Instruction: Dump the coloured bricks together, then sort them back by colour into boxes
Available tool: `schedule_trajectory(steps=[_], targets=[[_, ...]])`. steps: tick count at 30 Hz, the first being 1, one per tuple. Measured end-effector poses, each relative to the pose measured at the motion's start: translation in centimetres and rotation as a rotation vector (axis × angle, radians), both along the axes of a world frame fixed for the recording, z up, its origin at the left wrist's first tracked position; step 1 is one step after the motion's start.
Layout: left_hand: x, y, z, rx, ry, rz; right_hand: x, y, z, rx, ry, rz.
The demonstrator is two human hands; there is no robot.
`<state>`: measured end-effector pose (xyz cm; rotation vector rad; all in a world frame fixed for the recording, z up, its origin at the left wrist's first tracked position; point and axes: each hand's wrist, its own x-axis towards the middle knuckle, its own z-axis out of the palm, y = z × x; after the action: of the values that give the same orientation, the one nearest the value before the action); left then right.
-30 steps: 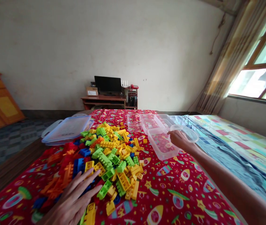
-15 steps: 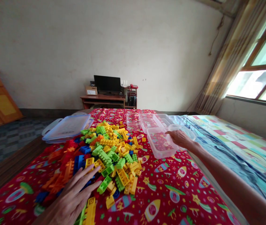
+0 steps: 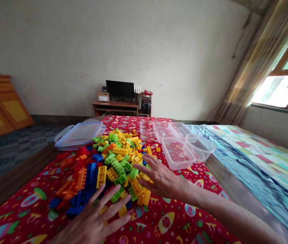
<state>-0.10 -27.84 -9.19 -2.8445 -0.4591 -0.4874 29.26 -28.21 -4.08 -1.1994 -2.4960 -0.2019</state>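
Observation:
A heap of plastic building bricks (image 3: 115, 173) in red, orange, yellow, green and blue covers the middle of the red printed cloth (image 3: 184, 220). My left hand (image 3: 95, 217) lies at the heap's near edge, fingers spread, its fingertips among the bricks. My right hand (image 3: 161, 178) reaches over the heap's right side, fingers apart, touching yellow bricks and holding nothing. Beyond it stand a clear rectangular plastic box (image 3: 178, 154) and a clear plastic tub (image 3: 199, 147), both out of the hand's reach by a small gap.
Further clear boxes (image 3: 162, 131) stand at the cloth's far end, and a clear lid with a blue rim (image 3: 80, 135) lies far left of the heap. A patchwork quilt (image 3: 260, 156) spreads to the right. A desk with a monitor (image 3: 119, 91) stands against the far wall.
My right hand has left the clear tub and moved left and nearer to me, onto the heap's right side. My left hand has shifted only slightly. The view has turned a little.

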Motion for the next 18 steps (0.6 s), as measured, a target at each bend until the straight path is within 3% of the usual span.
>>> schedule_trajectory(steps=[3,8,14,18], targets=[[1.0,0.5,-0.5,0.050,-0.039,0.068,-3.2,1.4,-1.9,-0.044,-0.061,0.039],[1.5,3.4,-0.5,0.112,-0.131,0.190,-4.6,6.0,-3.4,-0.109,0.011,-0.099],[0.8,6.7,1.9,0.092,-0.206,0.268,-4.3,9.3,-3.3,-0.061,0.209,-0.252],[0.5,8.9,2.6,0.004,-0.302,0.468,-5.1,10.3,-2.4,-0.192,0.214,-0.470]])
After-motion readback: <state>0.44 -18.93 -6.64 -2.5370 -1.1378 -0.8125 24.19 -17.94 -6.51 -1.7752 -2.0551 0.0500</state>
